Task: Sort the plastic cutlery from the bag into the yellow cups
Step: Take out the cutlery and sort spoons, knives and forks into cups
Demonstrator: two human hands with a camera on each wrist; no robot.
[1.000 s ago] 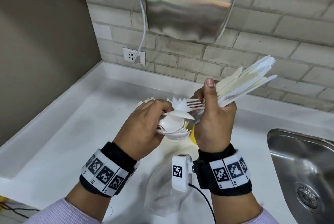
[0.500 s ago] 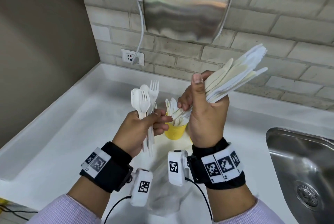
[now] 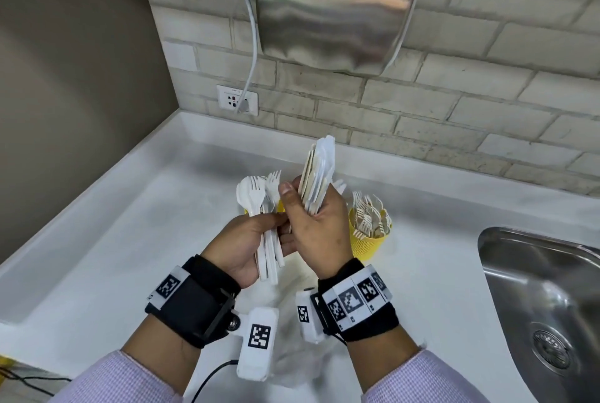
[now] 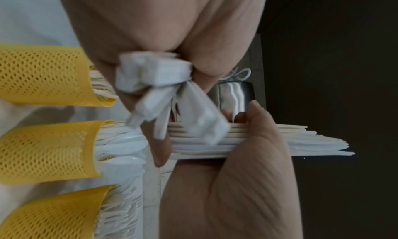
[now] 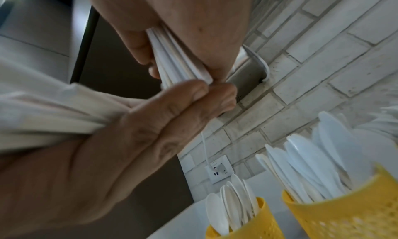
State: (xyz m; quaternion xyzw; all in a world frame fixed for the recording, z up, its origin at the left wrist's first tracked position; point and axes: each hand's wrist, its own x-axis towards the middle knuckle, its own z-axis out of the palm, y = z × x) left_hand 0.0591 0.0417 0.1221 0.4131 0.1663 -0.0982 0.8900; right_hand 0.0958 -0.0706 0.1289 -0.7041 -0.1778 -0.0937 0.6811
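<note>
Left hand grips forks and spoons by handles | right hand clasps knife bundle upright | near 3 yellow cups | light, stiff, slippery plastic; likely best held mid-handle

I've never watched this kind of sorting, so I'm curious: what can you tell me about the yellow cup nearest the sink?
The yellow perforated plastic cup stands upright on the white countertop, left of the steel sink and just behind the right hand, which hides its left side. Its wall is a fine mesh of small holes, and it widens slightly toward the rim. It is crammed with white plastic forks, tines up. Neither hand visibly touches it.
</note>
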